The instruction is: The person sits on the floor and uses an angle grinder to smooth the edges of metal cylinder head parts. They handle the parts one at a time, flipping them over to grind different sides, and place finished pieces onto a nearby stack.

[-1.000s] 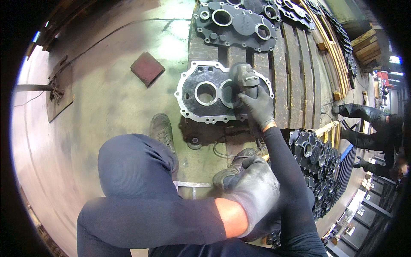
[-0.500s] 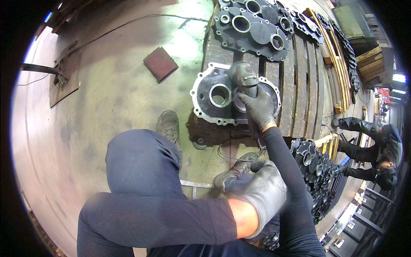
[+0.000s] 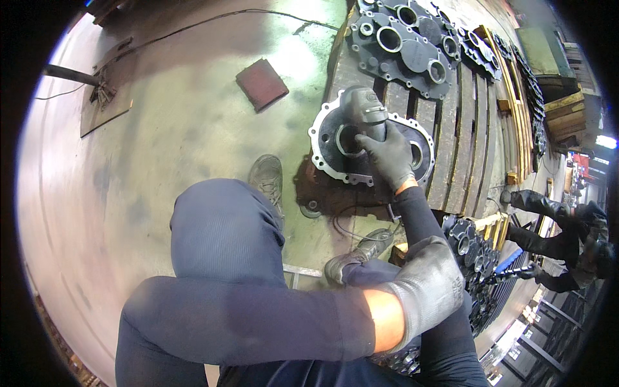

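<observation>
My right hand, in a dark glove, is closed around a grey handheld power tool. The tool stands over the left bore of a black gearbox housing with a bright machined rim; its working end is hidden. The housing lies at the near left edge of a wooden pallet. My left hand, in a grey glove, crosses over and lies on my right forearm. Its fingers are mostly out of sight.
Black castings cover the pallet's far end. More castings are stacked to the right, near a co-worker. A cable loops by my shoe. A dark red square block lies on the floor.
The power tool has shifted left across the housing, from between the bores to over the left one. My left hand has moved right onto my right forearm. The view has turned slightly.
</observation>
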The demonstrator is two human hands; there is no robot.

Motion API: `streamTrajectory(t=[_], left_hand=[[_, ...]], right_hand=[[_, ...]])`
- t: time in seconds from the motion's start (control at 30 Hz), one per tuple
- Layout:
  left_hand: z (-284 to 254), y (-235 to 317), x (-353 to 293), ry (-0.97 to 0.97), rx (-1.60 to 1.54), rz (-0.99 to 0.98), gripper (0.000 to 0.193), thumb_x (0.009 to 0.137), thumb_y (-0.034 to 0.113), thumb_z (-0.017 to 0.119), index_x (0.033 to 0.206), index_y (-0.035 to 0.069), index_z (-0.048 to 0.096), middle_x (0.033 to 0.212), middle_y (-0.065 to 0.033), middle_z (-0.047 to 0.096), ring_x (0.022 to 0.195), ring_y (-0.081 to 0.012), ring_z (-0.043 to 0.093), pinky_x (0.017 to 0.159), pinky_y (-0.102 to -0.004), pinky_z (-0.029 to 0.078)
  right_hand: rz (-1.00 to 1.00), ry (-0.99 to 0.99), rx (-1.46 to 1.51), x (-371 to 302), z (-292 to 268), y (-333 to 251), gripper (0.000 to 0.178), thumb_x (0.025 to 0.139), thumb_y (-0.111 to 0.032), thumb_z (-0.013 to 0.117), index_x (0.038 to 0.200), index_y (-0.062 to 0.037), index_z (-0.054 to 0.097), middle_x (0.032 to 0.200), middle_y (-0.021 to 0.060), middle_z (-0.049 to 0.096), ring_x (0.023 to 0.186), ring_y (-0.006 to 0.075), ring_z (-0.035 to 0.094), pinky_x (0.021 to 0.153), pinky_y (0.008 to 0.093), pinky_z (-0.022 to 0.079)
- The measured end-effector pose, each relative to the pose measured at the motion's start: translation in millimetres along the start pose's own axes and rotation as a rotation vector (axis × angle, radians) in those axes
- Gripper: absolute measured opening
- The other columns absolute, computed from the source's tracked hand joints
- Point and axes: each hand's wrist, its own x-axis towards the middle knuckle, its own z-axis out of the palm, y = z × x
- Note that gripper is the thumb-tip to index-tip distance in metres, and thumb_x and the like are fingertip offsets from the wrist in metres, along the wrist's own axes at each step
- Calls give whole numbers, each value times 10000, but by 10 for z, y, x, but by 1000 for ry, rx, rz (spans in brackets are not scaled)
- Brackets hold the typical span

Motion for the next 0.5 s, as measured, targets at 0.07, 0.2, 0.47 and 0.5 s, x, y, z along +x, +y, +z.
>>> streamTrajectory(t=[0.07, 0.2, 0.47, 0.5], left_hand=[[-19, 6, -10, 21, 8, 10, 97, 829, 203, 750, 843, 136, 820, 757, -52, 738, 696, -266, 727, 644, -452, 535], [41, 32, -50, 109, 60, -8, 79, 821, 199, 763, 821, 139, 815, 758, -45, 743, 693, -268, 727, 656, -451, 538], [-68, -15, 27, -35, 11, 85, 96, 825, 196, 766, 869, 135, 826, 793, -40, 761, 695, -266, 729, 651, -447, 526], [-61, -17, 4, 15, -2, 92, 94, 821, 192, 770, 868, 134, 827, 792, -41, 760, 693, -262, 728, 648, -447, 522]], right_hand=[[-27, 8, 5, -72, -2, -50, 675, 847, -521, 877, 1285, -21, 758, 1156, 241, 817, 1085, 401, 795, 960, 463, 598], [-65, -2, -35, -183, 35, -45, 686, 849, -529, 870, 1285, -13, 754, 1158, 264, 805, 1091, 411, 791, 964, 466, 597], [-26, -58, -19, -501, 131, -178, 691, 843, -507, 879, 1302, -6, 749, 1151, 265, 805, 1096, 410, 792, 962, 465, 596], [-12, -63, 3, -548, 124, -158, 702, 839, -500, 887, 1317, -6, 745, 1137, 268, 806, 1093, 415, 794, 959, 463, 598]])
